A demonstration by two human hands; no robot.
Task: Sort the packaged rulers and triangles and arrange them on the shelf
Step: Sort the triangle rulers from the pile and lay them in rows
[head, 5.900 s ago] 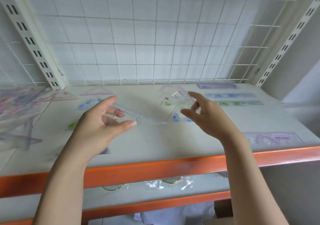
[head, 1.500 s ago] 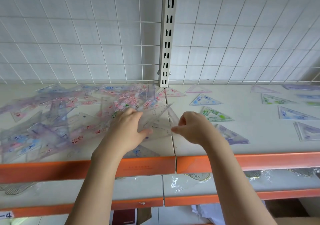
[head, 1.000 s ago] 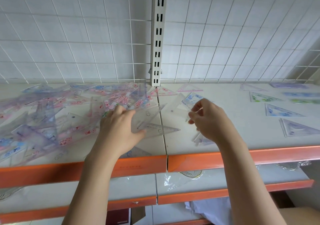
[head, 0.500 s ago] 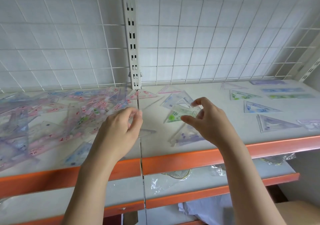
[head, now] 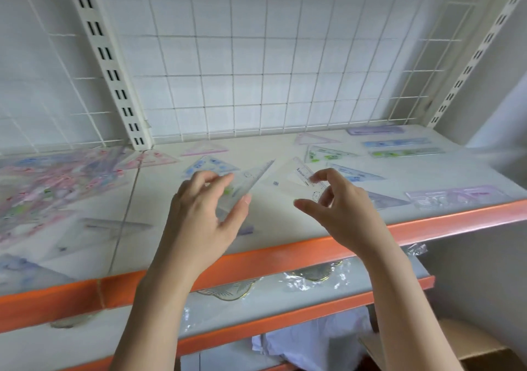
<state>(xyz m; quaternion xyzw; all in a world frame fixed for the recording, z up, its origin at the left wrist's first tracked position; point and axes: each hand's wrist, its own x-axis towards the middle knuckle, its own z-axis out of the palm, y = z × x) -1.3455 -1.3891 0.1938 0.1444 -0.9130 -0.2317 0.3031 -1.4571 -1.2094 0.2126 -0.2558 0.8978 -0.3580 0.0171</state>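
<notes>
Head view | left hand [head: 205,214] pinches clear triangle [head: 251,179]; right hand [head: 339,208] pinches a second clear triangle [head: 302,176] | both now carried from left-end pile [head: 51,185] to shelf [head: 285,222] middle | placing into sorted rows next.

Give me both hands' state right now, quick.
Left hand: holding a clear triangle between thumb and fingers.
Right hand: pinching another clear packaged triangle, above the shelf.
</notes>
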